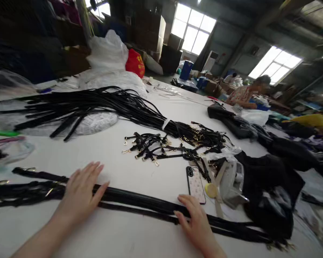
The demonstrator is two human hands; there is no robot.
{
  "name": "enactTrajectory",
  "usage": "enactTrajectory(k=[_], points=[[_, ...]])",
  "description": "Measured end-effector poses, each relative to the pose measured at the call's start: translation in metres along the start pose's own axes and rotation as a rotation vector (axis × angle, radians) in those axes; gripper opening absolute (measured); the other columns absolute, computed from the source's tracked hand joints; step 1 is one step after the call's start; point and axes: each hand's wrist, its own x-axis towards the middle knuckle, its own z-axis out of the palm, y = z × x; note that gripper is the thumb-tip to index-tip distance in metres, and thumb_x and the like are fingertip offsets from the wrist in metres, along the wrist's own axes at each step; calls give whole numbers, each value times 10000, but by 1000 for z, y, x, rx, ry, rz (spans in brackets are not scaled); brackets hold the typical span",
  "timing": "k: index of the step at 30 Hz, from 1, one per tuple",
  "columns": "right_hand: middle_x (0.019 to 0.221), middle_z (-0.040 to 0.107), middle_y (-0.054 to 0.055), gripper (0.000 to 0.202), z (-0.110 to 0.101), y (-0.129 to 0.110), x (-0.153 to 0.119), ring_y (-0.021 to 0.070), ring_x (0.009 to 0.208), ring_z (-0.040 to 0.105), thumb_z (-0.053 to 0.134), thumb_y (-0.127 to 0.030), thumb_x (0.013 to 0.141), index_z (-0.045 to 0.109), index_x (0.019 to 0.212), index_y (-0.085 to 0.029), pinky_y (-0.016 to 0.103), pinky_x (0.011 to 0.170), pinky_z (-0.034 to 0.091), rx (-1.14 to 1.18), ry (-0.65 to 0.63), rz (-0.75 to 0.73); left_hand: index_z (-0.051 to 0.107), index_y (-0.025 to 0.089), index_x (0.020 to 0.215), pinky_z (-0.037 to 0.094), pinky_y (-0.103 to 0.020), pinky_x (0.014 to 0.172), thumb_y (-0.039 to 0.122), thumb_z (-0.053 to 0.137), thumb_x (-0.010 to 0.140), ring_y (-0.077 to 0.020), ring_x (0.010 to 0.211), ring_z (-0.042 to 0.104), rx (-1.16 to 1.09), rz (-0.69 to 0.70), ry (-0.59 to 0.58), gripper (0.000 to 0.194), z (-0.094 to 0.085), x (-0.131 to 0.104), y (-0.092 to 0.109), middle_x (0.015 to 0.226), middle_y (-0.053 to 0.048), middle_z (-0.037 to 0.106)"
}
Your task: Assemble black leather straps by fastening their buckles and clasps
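Observation:
A row of long black straps [140, 199] with gold-coloured clips at both ends lies stretched across the white table in front of me. My left hand [82, 188] rests flat over the left part of these straps, fingers extended and thumb apart. Farther right, my right hand [193, 218] lies across the same straps with its fingers slightly bent and its thumb apart. Neither hand is closed around anything. Beyond them is a tangle of short black straps [150, 147] with gold clips. Behind that spreads a big bundle of black straps [110, 102], bound by a white band [165, 124].
A phone [196, 184] in a patterned case lies beyond my right hand, beside a yellow disc [210, 190] and a tape dispenser [233, 184]. Black bags [269, 179] cover the right side. At the back are white plastic wrapping [107, 53], a red bag [135, 63] and people working.

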Motion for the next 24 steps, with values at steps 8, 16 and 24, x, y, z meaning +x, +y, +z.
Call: enactTrajectory(k=[8,16,24], points=[[1157,643,100,248,-14,-27,66,237,1088,594,593,-185,871,626,1115,-212,393,955,501,-1,-37,-80,395,217,1449,389,-375,1080,504,490,921,-232,1329,464,-160,356,-93,609,36,5,96,1487,-75,443],[1121,677,66,211,-9,9,154,205,1077,601,609,-206,861,670,1064,-206,328,980,461,-163,-115,-42,377,235,1470,408,-297,1056,485,549,880,-228,1309,487,-173,438,-31,663,57,-8,93,1503,-63,415],[1121,685,114,283,4,74,275,246,1089,613,492,-163,889,679,1102,-163,340,987,430,-314,16,127,406,262,1452,428,-286,1048,535,506,884,-220,1268,515,-202,480,115,638,103,-17,84,1425,-47,526]])
